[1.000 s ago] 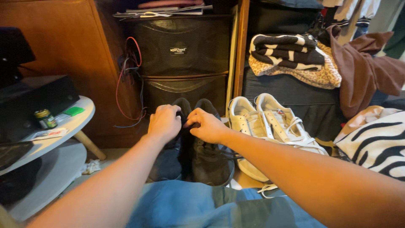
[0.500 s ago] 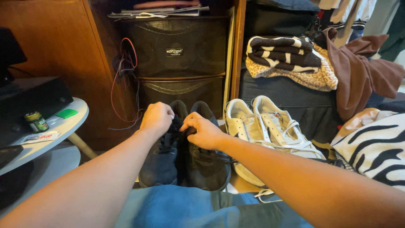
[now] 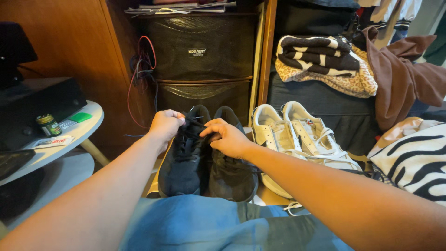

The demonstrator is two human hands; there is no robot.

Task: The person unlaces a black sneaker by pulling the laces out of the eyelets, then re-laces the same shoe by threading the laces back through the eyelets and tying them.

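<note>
A pair of dark sneakers stands on the floor in front of me, the left shoe point(image 3: 183, 162) beside the right shoe point(image 3: 232, 174). My left hand point(image 3: 165, 125) pinches a black lace of the left shoe near its tongue and holds it out to the left. My right hand point(image 3: 227, 138) rests over the gap between the two shoes, its fingers closed on the laces of the same shoe. My knees in blue cloth point(image 3: 209, 225) fill the bottom of the view.
A pair of white sneakers point(image 3: 297, 139) lies right of the dark pair. Black speakers point(image 3: 204, 46) stand behind, with loose cables point(image 3: 139, 74). Folded cloths point(image 3: 325, 60) lie on a dark case. A round white table point(image 3: 69, 135) with a small jar point(image 3: 49, 125) is at left. A striped cushion point(image 3: 413, 158) is at right.
My left hand has drawn away to the left, pulling the lace taut. The left dark shoe shows more. My right hand stays at the laces.
</note>
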